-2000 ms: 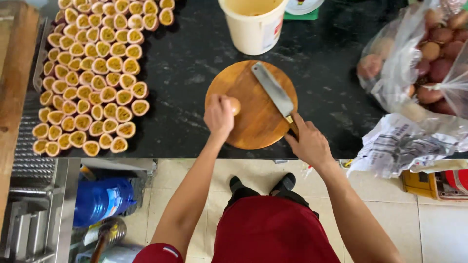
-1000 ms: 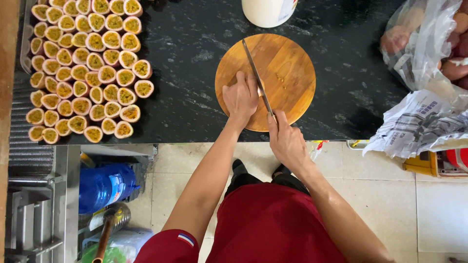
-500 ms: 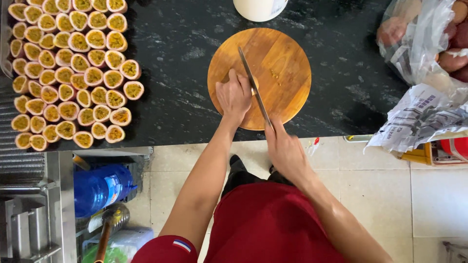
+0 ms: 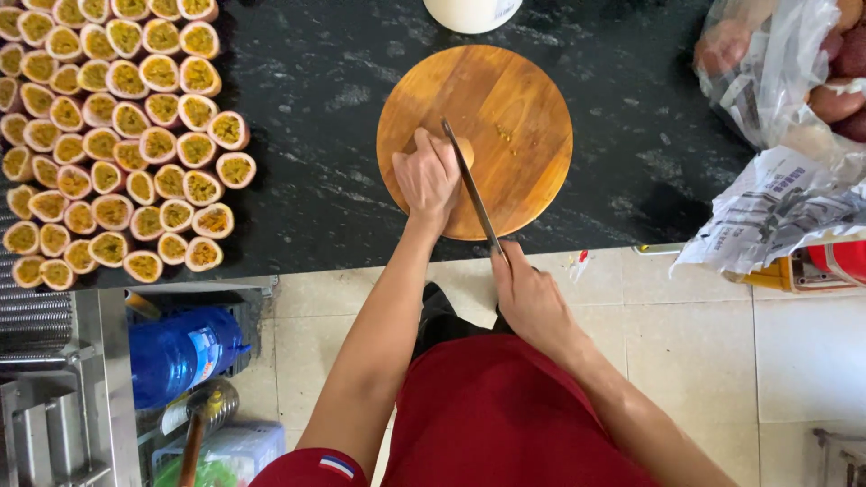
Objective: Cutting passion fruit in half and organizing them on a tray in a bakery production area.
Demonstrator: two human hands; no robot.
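With rows of halved passion fruit (image 4: 126,135) already laid out at upper left, the left hand (image 4: 428,177) clasped a fruit (image 4: 460,149) on the round board (image 4: 514,117) at upper centre, the right hand (image 4: 528,293) gripped the knife (image 4: 473,191) on it, and a bag of whole fruit (image 4: 794,72) waited at upper right.

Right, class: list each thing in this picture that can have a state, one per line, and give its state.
Fruit: on the board, held down, knife edge on it.
Left hand: gripping the fruit.
Right hand: closed on the knife handle.
Knife: blade edge-down across the fruit.
Cutting board: flat on the counter, juice-spotted.
Halved fruits: cut open, pulp up, in rows.
Plastic bag: open, holding whole fruits.
Blue bottle: lying on its side.
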